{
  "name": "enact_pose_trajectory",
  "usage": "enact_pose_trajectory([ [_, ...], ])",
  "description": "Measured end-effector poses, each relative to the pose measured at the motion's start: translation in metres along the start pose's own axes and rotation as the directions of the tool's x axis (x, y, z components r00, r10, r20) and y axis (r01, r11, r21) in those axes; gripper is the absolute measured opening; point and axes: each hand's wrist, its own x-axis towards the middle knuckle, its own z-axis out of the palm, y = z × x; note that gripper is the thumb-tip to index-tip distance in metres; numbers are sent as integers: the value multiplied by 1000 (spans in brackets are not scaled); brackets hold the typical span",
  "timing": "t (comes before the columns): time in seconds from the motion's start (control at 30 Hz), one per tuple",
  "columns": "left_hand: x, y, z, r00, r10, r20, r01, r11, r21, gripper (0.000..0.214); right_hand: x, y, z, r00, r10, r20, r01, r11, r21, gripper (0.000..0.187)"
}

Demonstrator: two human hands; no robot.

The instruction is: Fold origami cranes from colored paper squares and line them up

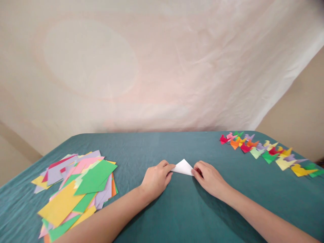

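Observation:
A small white paper folded into a triangle [184, 166] lies flat on the teal tablecloth [177, 209], near the middle. My left hand [156, 179] pinches the triangle's left corner with curled fingers. My right hand [209, 178] presses and grips its right corner, fingers bent over the edge. Both forearms reach in from the bottom of the view.
A loose heap of coloured paper squares [76, 189] lies at the left of the table. A row of several folded coloured paper figures [268, 153] runs along the far right edge. A creased pale cloth [162, 67] hangs behind the table.

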Motion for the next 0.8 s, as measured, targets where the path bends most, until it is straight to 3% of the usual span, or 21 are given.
enact_pose_trajectory([
  [0.37,-1,0,2,999,50,4,-50,988,147,30,-1,-1,0,1000,7,9,-7,1000,-18,16],
  [0.8,-1,7,-1,995,49,88,-73,952,299,26,-2,-4,0,1000,28,13,-28,999,-26,14],
])
